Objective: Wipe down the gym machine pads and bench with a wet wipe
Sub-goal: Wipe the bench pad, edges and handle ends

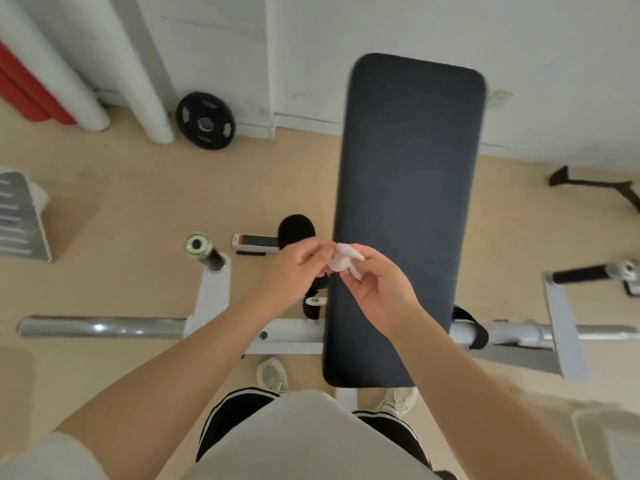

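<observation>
Progress: early going, by the look of it — the wipe is bunched between both hands above the bench and is not touching any pad, so no wiping is under way.
Done: nothing on the bench shows a damp streak or sheen; whether any part has been cleaned cannot be told.
Left: the long dark bench pad, the black foam roller just beside its left edge, and the handle grips — all apparently still to wipe.
Left hand: fingertips pinching one side of the wipe.
Right hand: fingers curled, pinching the other side, palm turned up.
Wipe: small, white, crumpled into a wad, seemingly being pulled open; it hangs over the near left edge of the bench.
Bench: dark blue-grey padding, smooth and matte, rounded corners, running away from the person toward the wall.
Nearby: a black weight plate leaning at the wall.
</observation>
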`<act>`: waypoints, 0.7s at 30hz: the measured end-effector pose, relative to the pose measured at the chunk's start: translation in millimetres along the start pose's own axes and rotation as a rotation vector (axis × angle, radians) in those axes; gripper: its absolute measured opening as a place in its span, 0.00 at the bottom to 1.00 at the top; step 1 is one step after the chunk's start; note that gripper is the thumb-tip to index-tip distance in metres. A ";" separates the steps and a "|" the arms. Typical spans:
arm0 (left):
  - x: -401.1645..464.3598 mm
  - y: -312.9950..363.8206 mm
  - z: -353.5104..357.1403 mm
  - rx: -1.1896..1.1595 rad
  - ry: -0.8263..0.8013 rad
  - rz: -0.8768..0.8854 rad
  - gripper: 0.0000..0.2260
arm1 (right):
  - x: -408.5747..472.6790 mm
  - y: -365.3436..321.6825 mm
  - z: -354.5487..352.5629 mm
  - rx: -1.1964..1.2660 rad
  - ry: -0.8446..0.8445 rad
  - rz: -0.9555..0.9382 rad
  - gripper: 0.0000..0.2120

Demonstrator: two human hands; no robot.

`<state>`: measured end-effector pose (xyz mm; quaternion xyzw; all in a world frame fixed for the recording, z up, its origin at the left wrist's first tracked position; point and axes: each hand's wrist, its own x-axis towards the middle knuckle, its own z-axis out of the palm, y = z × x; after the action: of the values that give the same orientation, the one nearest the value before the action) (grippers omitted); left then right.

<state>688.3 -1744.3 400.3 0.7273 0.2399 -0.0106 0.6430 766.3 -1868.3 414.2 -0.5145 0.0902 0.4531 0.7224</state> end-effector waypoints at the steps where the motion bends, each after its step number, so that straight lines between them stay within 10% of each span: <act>1: 2.8 8.1 17.6 -0.037 -0.026 -0.010 0.09 | -8.4 -9.4 -13.1 -0.045 0.038 -0.031 0.10; 10: 34.7 50.2 206.6 0.090 -0.301 -0.067 0.07 | -74.3 -49.9 -183.3 -0.237 0.480 -0.141 0.12; 21: 95.3 67.8 443.6 0.078 -0.273 -0.177 0.05 | -100.5 -124.6 -407.4 0.208 0.453 -0.075 0.03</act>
<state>927.3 -2133.4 355.8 0.7195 0.2128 -0.1752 0.6375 938.8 -2268.4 371.5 -0.5287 0.2768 0.2872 0.7492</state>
